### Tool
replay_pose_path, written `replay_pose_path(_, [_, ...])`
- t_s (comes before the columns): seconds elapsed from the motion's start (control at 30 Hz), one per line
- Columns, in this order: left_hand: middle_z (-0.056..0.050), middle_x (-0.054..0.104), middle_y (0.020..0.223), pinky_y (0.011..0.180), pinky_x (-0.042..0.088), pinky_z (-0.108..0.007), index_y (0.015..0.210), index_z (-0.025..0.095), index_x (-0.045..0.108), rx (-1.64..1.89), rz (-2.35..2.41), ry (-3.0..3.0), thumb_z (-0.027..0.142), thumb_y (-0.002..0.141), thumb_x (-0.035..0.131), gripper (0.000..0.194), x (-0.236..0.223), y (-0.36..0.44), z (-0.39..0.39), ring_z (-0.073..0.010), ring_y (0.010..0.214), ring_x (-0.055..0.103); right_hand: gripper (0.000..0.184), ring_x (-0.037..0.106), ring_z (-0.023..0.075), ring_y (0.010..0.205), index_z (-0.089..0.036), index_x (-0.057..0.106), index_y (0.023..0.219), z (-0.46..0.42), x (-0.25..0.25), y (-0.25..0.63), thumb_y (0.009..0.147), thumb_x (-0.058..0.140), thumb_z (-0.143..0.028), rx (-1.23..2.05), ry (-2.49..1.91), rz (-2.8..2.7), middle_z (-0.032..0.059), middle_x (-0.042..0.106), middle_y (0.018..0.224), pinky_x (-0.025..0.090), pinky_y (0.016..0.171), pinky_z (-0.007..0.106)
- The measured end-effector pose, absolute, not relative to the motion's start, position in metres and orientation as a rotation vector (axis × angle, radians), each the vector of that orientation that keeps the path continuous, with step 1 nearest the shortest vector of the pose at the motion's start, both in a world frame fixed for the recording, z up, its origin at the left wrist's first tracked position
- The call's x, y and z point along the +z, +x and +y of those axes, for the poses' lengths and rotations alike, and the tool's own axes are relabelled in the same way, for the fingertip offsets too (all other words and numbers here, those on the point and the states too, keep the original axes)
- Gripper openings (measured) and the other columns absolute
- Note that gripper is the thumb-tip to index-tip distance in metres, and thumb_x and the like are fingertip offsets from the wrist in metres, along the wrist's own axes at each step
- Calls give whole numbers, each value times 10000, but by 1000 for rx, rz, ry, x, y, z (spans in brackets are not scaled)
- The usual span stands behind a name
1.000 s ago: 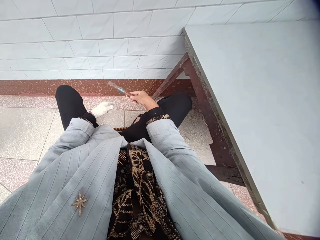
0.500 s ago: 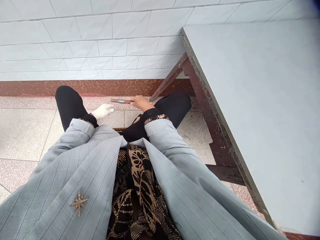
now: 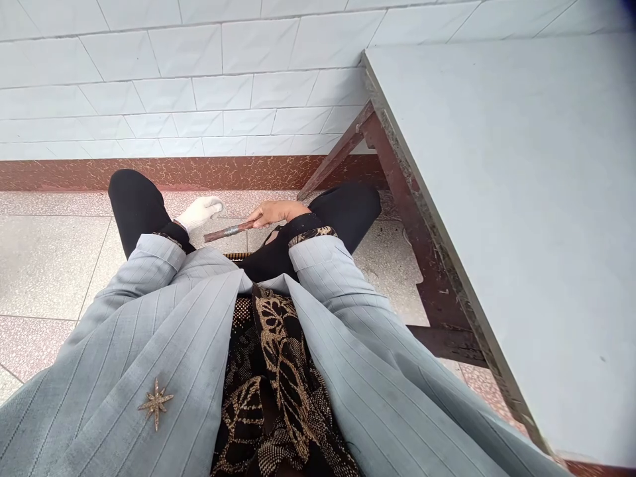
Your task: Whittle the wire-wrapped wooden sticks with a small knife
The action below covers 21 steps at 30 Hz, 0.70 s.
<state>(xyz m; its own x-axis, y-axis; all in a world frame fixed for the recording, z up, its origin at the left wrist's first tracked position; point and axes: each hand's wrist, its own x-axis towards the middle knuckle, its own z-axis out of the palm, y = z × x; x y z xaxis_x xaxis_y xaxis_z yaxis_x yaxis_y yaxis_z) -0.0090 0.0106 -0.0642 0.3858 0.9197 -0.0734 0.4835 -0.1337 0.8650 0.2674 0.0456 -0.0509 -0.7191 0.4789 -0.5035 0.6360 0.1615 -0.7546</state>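
Observation:
My bare right hand [image 3: 275,212] is closed around one end of a thin rusty rod [image 3: 226,232] with a shiny threaded band near its middle. The rod points left and slightly down, low between my knees. My left hand [image 3: 200,212], in a white glove, hovers just above the rod's free end with its fingers curled loosely. Whether it holds anything I cannot make out. Both forearms reach forward out of grey pinstriped sleeves.
My knees in black trousers [image 3: 133,202] frame the hands. A grey-topped table [image 3: 501,199] with a rusty brown frame [image 3: 422,265] fills the right side. Speckled floor tiles [image 3: 44,258] run to a white tiled wall [image 3: 173,93] with a reddish skirting.
The rod swung down from pointing up-left to level, then to a low down-left slant, as my right hand dropped toward me. The gloved left hand lifted slightly.

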Motion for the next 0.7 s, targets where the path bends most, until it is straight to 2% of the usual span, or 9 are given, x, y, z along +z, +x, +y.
replay_pose_path(0.13, [-2,567,668,530,354,-218,909,136,655,644,1151,1604,383,926,631,249,-63,-10,9,-86,546,441,487,522,84,604,-207,786,1203,40,-37,271,736,838,-337,-2093,1046,2332,-37,682,710,425,627,223])
replay_pose_path(0.2, [0,549,664,509,342,-209,927,141,666,611,1041,1585,450,948,606,316,-64,-10,7,-83,541,439,454,522,80,617,-185,754,1247,38,-34,271,805,789,-280,-2300,1242,2418,-43,659,710,432,636,216])
replay_pose_path(0.3, [11,506,640,499,324,-199,911,148,670,583,973,1605,455,970,565,330,-68,-9,5,-82,546,437,359,496,71,582,-127,723,1244,40,-37,269,888,681,-141,-2492,1732,2327,-41,601,666,401,579,193])
replay_pose_path(0.43, [15,496,634,497,302,-201,907,150,667,570,991,1644,403,983,531,297,-72,-10,5,-84,548,431,295,433,66,501,-109,707,1211,46,-45,265,934,608,-82,-2350,2201,2134,-41,557,627,349,492,188])
replay_pose_path(0.7, [14,503,650,555,345,-212,910,144,673,574,987,1742,357,978,520,271,-69,-10,3,-93,581,456,272,427,65,494,-99,705,1200,51,-48,265,949,603,-115,-2122,2400,2120,-23,565,642,366,505,197])
